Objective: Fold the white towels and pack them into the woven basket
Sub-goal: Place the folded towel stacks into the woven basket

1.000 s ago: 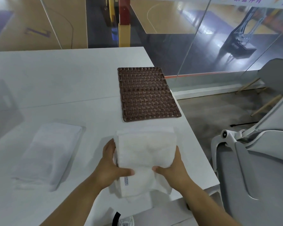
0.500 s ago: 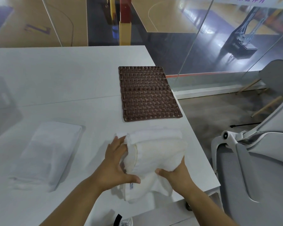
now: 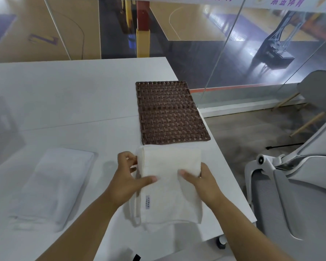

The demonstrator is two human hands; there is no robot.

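Observation:
A folded white towel (image 3: 169, 166) lies near the table's front right, its far edge almost touching the brown woven basket (image 3: 169, 112), which looks flat and holds nothing. My left hand (image 3: 126, 178) grips the towel's left side, thumb on top and fingers curled at the edge. On the right side my right hand (image 3: 201, 180) does the same, thumb over the top layer and fingers under it. A small label shows on the towel's lower left part. A second folded white towel (image 3: 53, 183) rests on the table to the left.
The white table (image 3: 73, 87) ends just right of the basket and towel. A grey office chair (image 3: 294, 194) stands close at the right. Glass panels rise behind the table, and another chair (image 3: 318, 91) sits beyond them.
The towel's upper layer, lifted and bunched half a second ago, now lies flat and reaches closer to the basket. Both hands moved slightly forward with it.

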